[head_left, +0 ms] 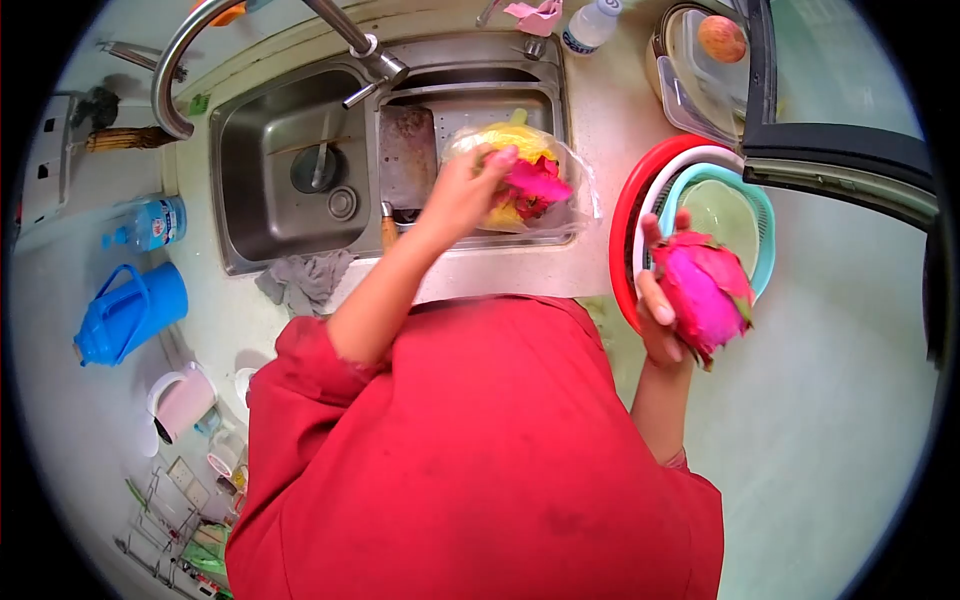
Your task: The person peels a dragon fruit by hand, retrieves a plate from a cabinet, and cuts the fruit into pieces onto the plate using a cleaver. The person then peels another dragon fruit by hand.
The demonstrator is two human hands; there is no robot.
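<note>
My left hand (468,192) is over the right sink basin, its fingers closed on a strip of bright pink dragon fruit peel (540,182). Just below it, a clear and yellow plastic bag (488,138) sits at the basin, with more red peel showing in it. Off to the right, my right hand (660,320) is wrapped around a dragon fruit (702,292), held up in front of the basins. Smooth magenta shows on part of the fruit, while leafy scales remain on other parts. Its far side and some fingers are hidden.
Nested red, white and teal basins (765,225) stand right of the double sink (228,185). A wooden-handled tool (388,228) lies near the sink divider. A faucet (165,75) arches overhead, and a grey cloth (305,282) hangs at the front edge. An open window frame (840,150) juts in.
</note>
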